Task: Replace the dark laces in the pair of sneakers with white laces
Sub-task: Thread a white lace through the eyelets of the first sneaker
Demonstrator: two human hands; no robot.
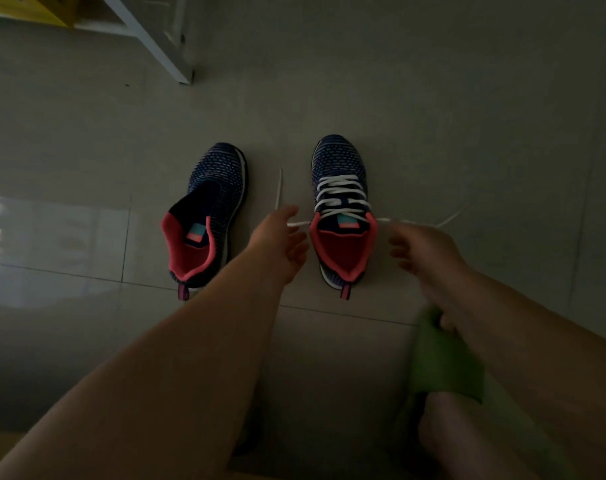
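Head view: left hand (277, 242) and right hand (424, 251) are each pinching an end of the white lace (339, 192) beside the right sneaker (343, 216) on the floor (433, 133).

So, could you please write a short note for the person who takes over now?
Left hand: pinches the left end of the white lace.
Right hand: grips the right end, pulled out sideways.
Right sneaker: on the floor, white lace threaded up to the top.
Left sneaker: beside it, no lace.
Done: right sneaker laced.
Left: tie it, then lace the left sneaker.
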